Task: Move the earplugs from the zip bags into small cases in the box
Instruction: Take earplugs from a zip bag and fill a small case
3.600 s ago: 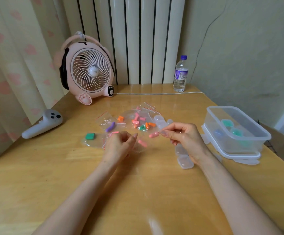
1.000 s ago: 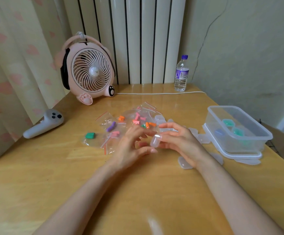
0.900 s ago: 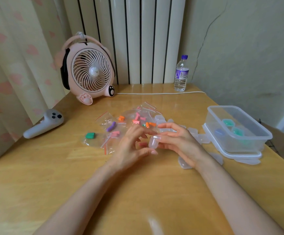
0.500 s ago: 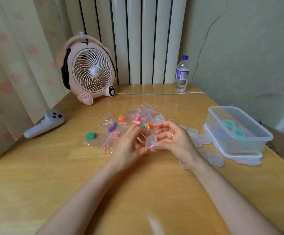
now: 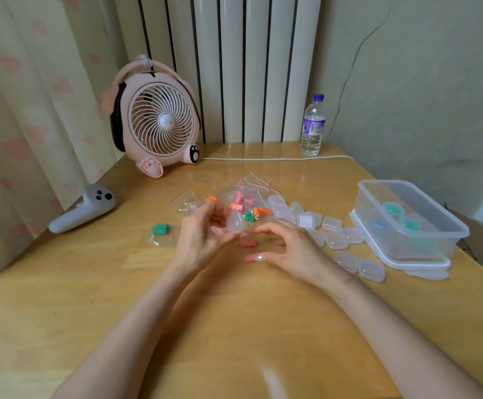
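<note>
Room: we see a corner with a white radiator (image 5: 234, 67) behind and a curtain (image 5: 33, 96) with pink blotches on the left.
Held case: a small clear case (image 5: 236, 222), rounded and cloudy; we cannot tell whether anything is in it. It is raised just in front of the zip bags.
Zip bags: a heap of clear zip bags (image 5: 243, 203) with red seals at mid-table, holding pink, orange and green earplugs.
Loose earplugs: a pink earplug (image 5: 247, 242) lies on the wood between the hands; a second pink earplug (image 5: 251, 258) lies at the right thumb tip.
Spare cases: a scatter of empty cases (image 5: 332, 226) between the bags and the box.
Box: a clear box (image 5: 430, 246) on the right, holding cases with teal and blue contents.
Surface: a glossy wooden table (image 5: 61, 283), also bearing a pink fan (image 5: 162, 122), a water bottle (image 5: 312, 128), a white cable (image 5: 277, 159) and a grey controller (image 5: 84, 210).
Left hand: our left hand (image 5: 200, 243) pinches the held case between thumb and fingertips.
Right hand: our right hand (image 5: 295, 249) arches just above the table, thumb and forefinger apart, clasping nothing.
</note>
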### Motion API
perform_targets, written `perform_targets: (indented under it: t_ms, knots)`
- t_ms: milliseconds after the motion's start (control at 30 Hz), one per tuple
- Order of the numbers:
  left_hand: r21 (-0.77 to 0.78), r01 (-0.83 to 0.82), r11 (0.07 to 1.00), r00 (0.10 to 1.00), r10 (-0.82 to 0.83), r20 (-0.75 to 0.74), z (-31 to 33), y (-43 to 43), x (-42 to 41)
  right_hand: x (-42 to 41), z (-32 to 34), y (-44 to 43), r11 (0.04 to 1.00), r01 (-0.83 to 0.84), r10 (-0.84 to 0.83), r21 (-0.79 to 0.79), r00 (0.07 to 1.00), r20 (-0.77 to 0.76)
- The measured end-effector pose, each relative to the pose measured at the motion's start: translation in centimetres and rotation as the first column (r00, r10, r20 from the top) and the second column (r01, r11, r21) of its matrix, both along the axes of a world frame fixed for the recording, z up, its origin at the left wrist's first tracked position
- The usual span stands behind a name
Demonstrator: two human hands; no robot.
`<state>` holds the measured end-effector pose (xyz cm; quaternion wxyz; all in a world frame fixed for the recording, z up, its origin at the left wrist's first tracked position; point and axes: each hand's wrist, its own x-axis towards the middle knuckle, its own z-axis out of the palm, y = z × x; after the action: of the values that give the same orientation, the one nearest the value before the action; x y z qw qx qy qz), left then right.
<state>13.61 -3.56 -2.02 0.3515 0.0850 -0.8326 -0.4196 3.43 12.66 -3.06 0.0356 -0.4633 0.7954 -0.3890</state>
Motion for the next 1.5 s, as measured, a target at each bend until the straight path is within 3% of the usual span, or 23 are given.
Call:
perform_targets:
  t_ms: [167,333,667,900,1133,1333,1500]
  knots:
    - [0.007,-0.024,1.000,0.999,0.024,0.046,-0.2,-0.5,-0.1,0.2,-0.3,-1.1,0.983,-0.112,0.114,0.144,0.993,-0.007]
    - [0.054,-0.017,0.998,0.999,0.016,0.032,-0.3,-0.4,-0.4,0.3,-0.5,-1.5,0.992,-0.056,0.066,0.109,0.994,-0.084]
    - [0.150,0.175,0.973,0.982,-0.184,0.045,-0.6,0.6,-0.6,0.8,-0.9,-1.7,0.998,-0.025,0.036,0.062,0.982,-0.183]
    - [0.226,0.257,0.940,0.963,-0.269,0.021,-0.8,0.6,-0.7,0.6,0.2,-0.5,0.988,0.010,0.001,-0.156,0.997,0.071]
    - [0.128,0.241,0.962,0.965,-0.251,0.070,-0.7,0.6,-0.5,0.4,0.7,0.3,0.980,0.003,0.013,-0.201,0.997,0.075]
    - [0.002,0.210,0.978,0.974,-0.210,0.085,-0.7,0.8,-0.3,0.2,1.6,0.9,0.948,0.031,0.031,-0.318,0.982,0.187]
    - [0.030,0.197,0.980,0.975,-0.199,0.101,-0.6,0.8,-0.3,-0.1,2.0,1.5,0.947,0.016,0.049,-0.321,0.980,0.194]
